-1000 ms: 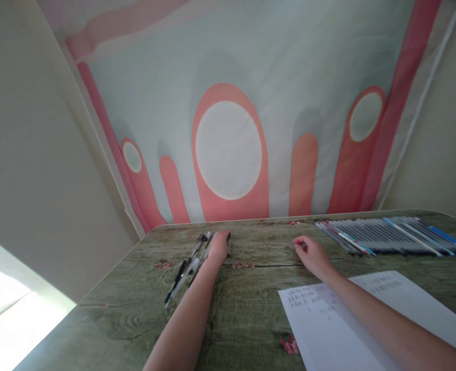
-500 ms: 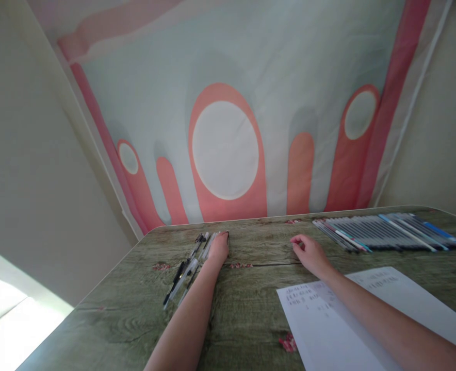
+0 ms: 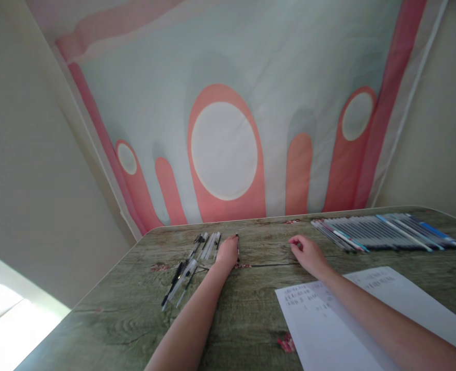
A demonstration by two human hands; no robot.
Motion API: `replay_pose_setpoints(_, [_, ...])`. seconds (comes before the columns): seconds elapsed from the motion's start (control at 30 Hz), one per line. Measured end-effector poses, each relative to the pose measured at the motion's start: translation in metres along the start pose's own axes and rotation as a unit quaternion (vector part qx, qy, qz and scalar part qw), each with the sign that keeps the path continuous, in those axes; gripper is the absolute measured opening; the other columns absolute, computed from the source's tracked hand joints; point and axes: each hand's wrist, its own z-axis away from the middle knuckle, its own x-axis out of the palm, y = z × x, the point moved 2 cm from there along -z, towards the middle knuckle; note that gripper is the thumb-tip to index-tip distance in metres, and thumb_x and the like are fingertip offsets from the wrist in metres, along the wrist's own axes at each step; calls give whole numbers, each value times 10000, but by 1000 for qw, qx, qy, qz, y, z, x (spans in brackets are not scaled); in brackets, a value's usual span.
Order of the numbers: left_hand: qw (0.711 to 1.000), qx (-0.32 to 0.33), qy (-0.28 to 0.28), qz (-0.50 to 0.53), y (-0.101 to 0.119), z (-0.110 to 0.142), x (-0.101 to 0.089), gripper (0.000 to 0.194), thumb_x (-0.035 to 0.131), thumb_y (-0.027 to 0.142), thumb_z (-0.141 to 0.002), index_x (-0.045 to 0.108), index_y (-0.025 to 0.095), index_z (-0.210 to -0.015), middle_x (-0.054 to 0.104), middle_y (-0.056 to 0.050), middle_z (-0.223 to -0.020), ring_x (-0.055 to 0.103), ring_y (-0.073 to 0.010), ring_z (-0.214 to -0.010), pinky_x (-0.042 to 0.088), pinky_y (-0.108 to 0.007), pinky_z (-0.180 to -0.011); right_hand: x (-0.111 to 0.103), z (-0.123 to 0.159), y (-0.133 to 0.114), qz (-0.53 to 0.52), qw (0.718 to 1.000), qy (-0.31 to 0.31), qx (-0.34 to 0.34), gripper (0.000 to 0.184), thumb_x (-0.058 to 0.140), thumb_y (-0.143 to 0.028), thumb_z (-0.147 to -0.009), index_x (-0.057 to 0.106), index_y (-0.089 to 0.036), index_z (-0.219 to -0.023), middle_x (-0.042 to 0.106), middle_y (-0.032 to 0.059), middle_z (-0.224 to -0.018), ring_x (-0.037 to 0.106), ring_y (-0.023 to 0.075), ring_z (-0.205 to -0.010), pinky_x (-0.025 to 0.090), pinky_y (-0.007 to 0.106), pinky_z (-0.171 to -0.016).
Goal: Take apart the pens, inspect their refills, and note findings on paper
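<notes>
My left hand [image 3: 228, 251] is closed around a slim pen [image 3: 238, 250], whose dark end and one side show along the fingers; the rest is covered by the hand. Just left of it lies a short row of clear pens [image 3: 211, 244]. Nearer to me, a loose group of black and clear pens [image 3: 181, 278] rests at a slant. My right hand [image 3: 306, 253] hovers over or rests on the table to the right, thumb and fingers pinched together. Whether something small sits in that pinch I cannot make out. My right forearm crosses a sheet of paper [image 3: 328, 330] with handwriting.
A long row of grey, blue and white pens [image 3: 371, 232] lies side by side at the far right. The wood-patterned table [image 3: 131, 309] ends against a wall with a pink and pale patterned hanging [image 3: 224, 149]. Bright light falls at the lower left.
My left hand has moved a little to the right with the pen, uncovering the row of clear pens. My right hand keeps nearly the same place and pinch.
</notes>
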Motion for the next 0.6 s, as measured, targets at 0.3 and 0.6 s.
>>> replay_pose_setpoints(0.3, [996, 85, -11, 24, 38, 11, 5, 359, 369, 67, -781, 523, 164, -1091, 500, -71, -1205, 468, -133, -1089, 331, -208, -935, -3, 5, -14, 33, 998, -6, -60, 156, 418, -193, -718, 558, -197, -788, 577, 23, -806, 532, 144, -655, 404, 267, -642])
replay_pose_setpoints(0.6, [987, 149, -18, 51, 70, 22, 8, 309, 342, 99, -807, 537, 161, -1039, 548, -88, -1115, 515, -156, -999, 375, -244, -884, -6, 19, -46, 77, 977, -100, -173, 204, 404, -180, -780, 550, -212, -919, 560, 19, -922, 540, 117, -650, 404, 245, -622])
